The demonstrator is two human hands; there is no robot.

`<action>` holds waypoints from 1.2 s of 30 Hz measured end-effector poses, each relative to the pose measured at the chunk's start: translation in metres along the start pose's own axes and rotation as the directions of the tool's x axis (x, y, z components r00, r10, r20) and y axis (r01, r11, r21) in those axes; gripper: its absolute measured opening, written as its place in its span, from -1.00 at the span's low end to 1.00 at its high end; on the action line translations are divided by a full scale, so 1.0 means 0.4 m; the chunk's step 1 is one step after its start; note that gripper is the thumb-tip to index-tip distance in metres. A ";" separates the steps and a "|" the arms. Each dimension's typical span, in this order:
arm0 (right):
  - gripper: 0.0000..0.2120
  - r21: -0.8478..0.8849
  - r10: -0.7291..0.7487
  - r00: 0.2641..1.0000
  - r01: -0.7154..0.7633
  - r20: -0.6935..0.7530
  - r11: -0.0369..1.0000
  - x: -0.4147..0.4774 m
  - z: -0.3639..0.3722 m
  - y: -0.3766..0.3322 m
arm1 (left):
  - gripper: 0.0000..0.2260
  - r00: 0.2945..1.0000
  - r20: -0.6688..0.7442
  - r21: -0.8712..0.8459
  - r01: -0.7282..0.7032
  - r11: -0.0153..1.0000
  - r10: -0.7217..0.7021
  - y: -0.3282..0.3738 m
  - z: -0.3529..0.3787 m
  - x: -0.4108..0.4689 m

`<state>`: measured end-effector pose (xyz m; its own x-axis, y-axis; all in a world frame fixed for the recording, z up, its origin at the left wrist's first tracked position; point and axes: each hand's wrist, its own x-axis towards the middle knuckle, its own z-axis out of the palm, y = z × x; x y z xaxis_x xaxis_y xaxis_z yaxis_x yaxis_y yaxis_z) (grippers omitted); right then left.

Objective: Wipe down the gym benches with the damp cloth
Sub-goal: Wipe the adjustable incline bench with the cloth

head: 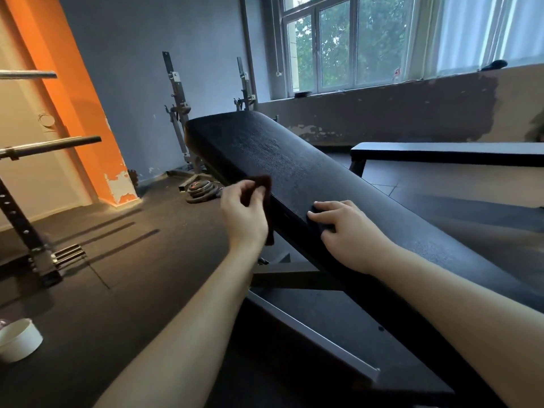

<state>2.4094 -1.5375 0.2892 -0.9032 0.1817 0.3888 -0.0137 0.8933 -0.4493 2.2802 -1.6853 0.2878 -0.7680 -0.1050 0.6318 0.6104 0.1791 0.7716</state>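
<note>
A long black padded incline bench (294, 166) runs from the middle of the view down to the lower right. My left hand (244, 213) pinches a dark brown cloth (263, 184) against the bench's left side edge. My right hand (350, 231) lies on top of the pad with its fingers bent over the left edge. A second, flat black bench (447, 153) stands behind at the right.
Weight plates (203, 191) lie on the floor beyond the bench, in front of two grey rack uprights (176, 92). Barbell ends (53, 144) stick out from a rack at the left. A white bowl (19, 340) sits on the dark floor at the lower left.
</note>
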 end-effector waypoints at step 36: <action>-0.55 0.069 0.065 0.987 -0.055 -0.145 0.996 -0.116 0.002 0.077 | -0.90 0.989 0.074 -0.012 -0.131 0.991 0.132 -0.049 -0.004 -0.093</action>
<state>2.4504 -1.5187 0.2565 -0.8307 0.2967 0.4710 0.0069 0.8515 -0.5242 2.2971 -1.6864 0.2495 -0.6929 -0.0079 0.7209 0.7082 0.1797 0.6827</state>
